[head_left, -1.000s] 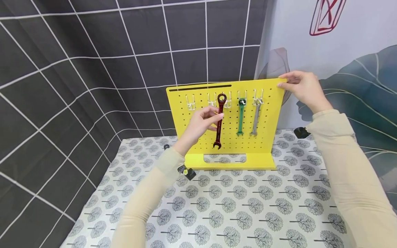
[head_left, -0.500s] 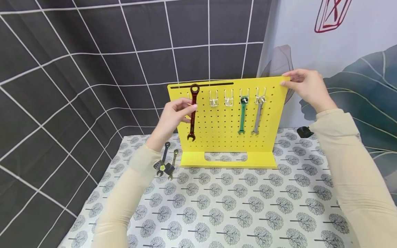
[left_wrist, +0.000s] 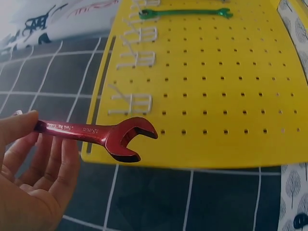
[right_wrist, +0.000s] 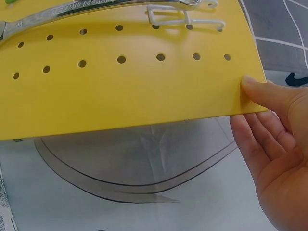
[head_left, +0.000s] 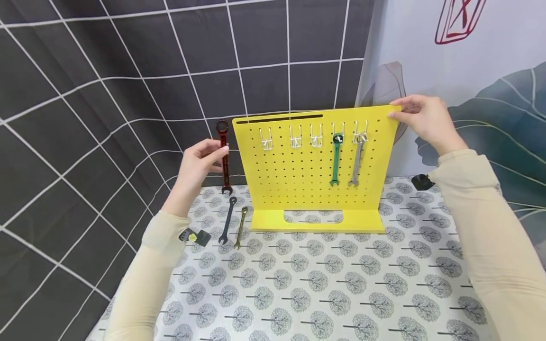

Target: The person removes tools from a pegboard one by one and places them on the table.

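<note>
My left hand (head_left: 198,166) pinches a dark red combination wrench (head_left: 224,156) upright, just left of the yellow pegboard (head_left: 315,180). Its ring end points up, and in the left wrist view the red wrench's open jaw (left_wrist: 127,139) faces away from the fingers. With thumb in front and fingers behind, my right hand (head_left: 422,121) grips the board's upper right corner. A green wrench (head_left: 336,161) and a silver wrench (head_left: 357,161) hang from white hooks on the board's right side. Three white hooks (head_left: 295,139) to the left carry nothing.
On the tree-patterned tablecloth (head_left: 324,284), left of the board's base, lie a dark blue-grey wrench (head_left: 228,220) and a smaller brass-coloured wrench (head_left: 241,227). Behind stands a dark curtain (head_left: 264,90) with white grid lines, and a pale patterned sheet (head_left: 490,71) hangs at the right.
My left hand has carried the red wrench leftward from in front of the board's middle hooks to beyond its left edge. My right hand keeps its grip on the corner.
</note>
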A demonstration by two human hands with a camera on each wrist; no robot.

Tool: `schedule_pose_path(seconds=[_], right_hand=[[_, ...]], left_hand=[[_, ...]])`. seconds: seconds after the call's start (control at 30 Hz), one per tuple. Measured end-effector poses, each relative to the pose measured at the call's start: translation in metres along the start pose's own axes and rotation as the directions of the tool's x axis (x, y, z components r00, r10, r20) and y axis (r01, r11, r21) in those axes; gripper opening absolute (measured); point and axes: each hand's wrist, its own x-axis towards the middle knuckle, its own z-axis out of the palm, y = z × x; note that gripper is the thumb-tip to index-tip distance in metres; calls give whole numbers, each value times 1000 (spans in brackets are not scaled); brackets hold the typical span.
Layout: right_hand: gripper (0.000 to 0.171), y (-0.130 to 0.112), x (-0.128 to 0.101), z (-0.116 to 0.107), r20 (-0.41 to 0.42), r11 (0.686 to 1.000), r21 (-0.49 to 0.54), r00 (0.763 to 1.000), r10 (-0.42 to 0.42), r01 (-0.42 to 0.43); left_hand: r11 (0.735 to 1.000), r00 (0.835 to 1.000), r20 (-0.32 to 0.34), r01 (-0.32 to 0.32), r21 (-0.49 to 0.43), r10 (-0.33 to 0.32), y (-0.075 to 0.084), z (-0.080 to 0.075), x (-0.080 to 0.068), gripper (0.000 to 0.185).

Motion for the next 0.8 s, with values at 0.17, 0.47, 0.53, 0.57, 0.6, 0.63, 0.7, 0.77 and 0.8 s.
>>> schedule_pose_path(seconds=[0.17,0.47,0.53,0.57,0.6,0.63,0.7,0.77,0.8], right_hand=[[52,0,1,0,6,1000,-8,1000,11,-11],[51,1,2,1,-9,1000,-13,1000,15,-15],[50,1,2,1,-13,1000,-9,1000,10,-10],[50,1,2,1,-14,1000,-6,1000,6,-6],[50,1,2,2,-14,1000,-2,1000,3,-3],[49,1,2,2,-15,1000,1,1000,0,0],[49,2,2,2,-14,1000,7,1000,-3,4],[50,2,1,1,-10,1000,11,1000,-4,4],[50,2,1,1,-8,1000,10,1000,-2,2]], left_hand=[[999,999,-28,29,31,-28,-12,-22,-6,17],[985,984,-89,160,70,-154,-38,-49,-10,21],[979,978,-96,190,70,-183,-48,-55,-11,18],[976,976,-97,203,72,-196,-53,-58,-11,17],[974,974,-95,213,79,-205,-57,-61,-11,18],[972,973,-91,221,83,-214,-62,-63,-11,19],[967,970,-80,235,98,-228,-72,-68,-12,24],[958,968,-69,249,144,-241,-80,-73,-12,31],[951,967,-64,256,172,-249,-84,-75,-13,34]])
